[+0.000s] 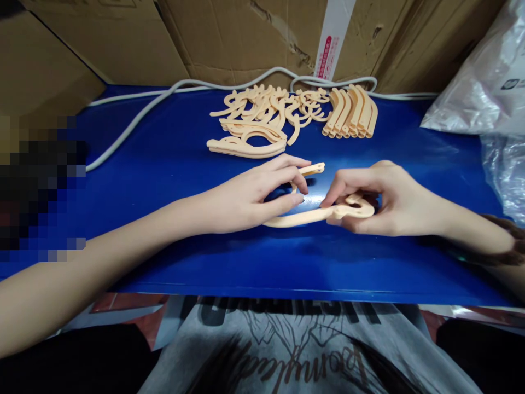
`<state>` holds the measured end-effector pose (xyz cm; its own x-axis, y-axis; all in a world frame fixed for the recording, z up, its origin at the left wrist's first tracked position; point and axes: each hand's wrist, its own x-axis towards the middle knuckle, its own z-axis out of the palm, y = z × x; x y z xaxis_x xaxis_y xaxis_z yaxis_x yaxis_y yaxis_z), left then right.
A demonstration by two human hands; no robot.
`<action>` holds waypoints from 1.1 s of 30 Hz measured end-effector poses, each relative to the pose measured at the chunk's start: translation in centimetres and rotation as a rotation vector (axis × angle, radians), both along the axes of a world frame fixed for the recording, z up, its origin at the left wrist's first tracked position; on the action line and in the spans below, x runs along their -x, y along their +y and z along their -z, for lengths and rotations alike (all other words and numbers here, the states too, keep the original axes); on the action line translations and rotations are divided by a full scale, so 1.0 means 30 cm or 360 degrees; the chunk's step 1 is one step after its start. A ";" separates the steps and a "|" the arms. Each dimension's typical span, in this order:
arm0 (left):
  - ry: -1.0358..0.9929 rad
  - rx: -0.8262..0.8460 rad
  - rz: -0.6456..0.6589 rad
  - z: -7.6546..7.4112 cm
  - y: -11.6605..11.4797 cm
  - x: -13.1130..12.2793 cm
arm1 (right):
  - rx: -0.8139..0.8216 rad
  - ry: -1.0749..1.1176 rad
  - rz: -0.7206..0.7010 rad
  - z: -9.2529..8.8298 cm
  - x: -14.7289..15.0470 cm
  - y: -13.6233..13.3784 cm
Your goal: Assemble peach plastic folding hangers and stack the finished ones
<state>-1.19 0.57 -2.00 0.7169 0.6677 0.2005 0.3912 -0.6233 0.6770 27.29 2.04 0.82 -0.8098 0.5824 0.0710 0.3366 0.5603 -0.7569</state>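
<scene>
So, my right hand (389, 194) is pinching a hooked piece (309, 217) nearer me than the pile (268, 109); left hand (256, 189) half-curled, can't tell its grip.

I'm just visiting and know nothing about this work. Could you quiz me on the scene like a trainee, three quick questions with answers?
1. True or false: the white cable runs behind the loose pile of beige pieces.
2. Which hand holds the nearest beige piece at its hooked end? A) left hand B) right hand
3. Fill in: in the picture, the neat row of curved pieces lies to the ____ of the loose pile.

Key: 1. True. 2. B. 3. Right.
</scene>
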 end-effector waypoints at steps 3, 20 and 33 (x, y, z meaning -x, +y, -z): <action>0.0091 -0.0109 0.0052 0.003 0.010 0.006 | 0.0011 -0.0018 -0.0133 0.012 0.000 0.005; -0.0126 -0.0205 -0.0215 0.002 0.027 0.009 | -0.0262 -0.0262 -0.0128 0.009 -0.014 0.013; 0.0275 -0.0684 -0.0367 -0.008 0.006 0.016 | -0.0821 -0.0506 0.0228 0.011 -0.038 0.055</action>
